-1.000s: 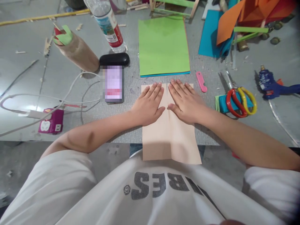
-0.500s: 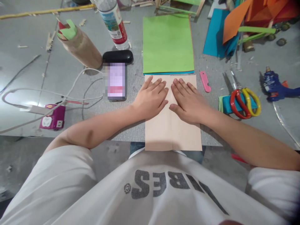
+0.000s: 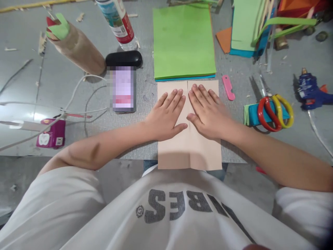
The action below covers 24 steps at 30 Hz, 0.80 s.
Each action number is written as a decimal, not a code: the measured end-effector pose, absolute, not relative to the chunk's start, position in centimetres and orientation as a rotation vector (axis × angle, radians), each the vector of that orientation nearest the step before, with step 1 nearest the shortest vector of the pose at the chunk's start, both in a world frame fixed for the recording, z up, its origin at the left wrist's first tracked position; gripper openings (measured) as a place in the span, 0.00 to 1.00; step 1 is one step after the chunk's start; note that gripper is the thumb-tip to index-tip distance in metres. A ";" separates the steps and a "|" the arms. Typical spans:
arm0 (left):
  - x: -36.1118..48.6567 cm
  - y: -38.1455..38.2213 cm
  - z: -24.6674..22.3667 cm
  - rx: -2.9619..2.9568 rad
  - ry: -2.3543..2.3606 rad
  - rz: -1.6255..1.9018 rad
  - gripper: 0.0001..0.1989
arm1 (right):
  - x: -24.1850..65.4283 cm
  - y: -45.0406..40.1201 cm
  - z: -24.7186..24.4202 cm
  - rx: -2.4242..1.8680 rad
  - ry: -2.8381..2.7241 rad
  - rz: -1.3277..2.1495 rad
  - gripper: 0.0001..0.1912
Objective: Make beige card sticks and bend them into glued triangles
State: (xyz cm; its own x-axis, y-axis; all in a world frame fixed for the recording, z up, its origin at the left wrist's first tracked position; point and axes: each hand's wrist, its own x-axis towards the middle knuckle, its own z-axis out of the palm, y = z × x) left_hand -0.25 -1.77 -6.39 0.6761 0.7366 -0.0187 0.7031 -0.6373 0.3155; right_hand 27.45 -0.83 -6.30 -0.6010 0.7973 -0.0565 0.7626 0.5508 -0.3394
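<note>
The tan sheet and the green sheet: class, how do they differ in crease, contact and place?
The tan sheet has a crease down its middle; the green sheet shows none. The left hand and right hand lie on the tan sheet, neither on the green sheet. The tan sheet overhangs the table; the green sheet tops blue paper. Both are four-sided.

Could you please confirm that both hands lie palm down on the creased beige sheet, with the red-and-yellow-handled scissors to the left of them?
Not quite: the head view shows the scissors to the right of the hands, not the left. The left hand and right hand do lie palm down on the creased beige sheet.
</note>
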 end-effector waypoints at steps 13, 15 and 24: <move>-0.1 -2.0 -6.2 2.583 1.169 0.143 0.55 | 27.4 -1.7 -5.2 -1.411 -2.625 0.508 0.51; -0.3 -1.7 -6.1 2.577 1.172 0.148 0.54 | 27.7 -2.0 -4.7 -1.364 -2.635 0.514 0.51; -0.4 -2.4 -4.5 2.562 1.190 0.188 0.41 | 28.3 -2.7 -5.5 -1.283 -2.709 0.543 0.52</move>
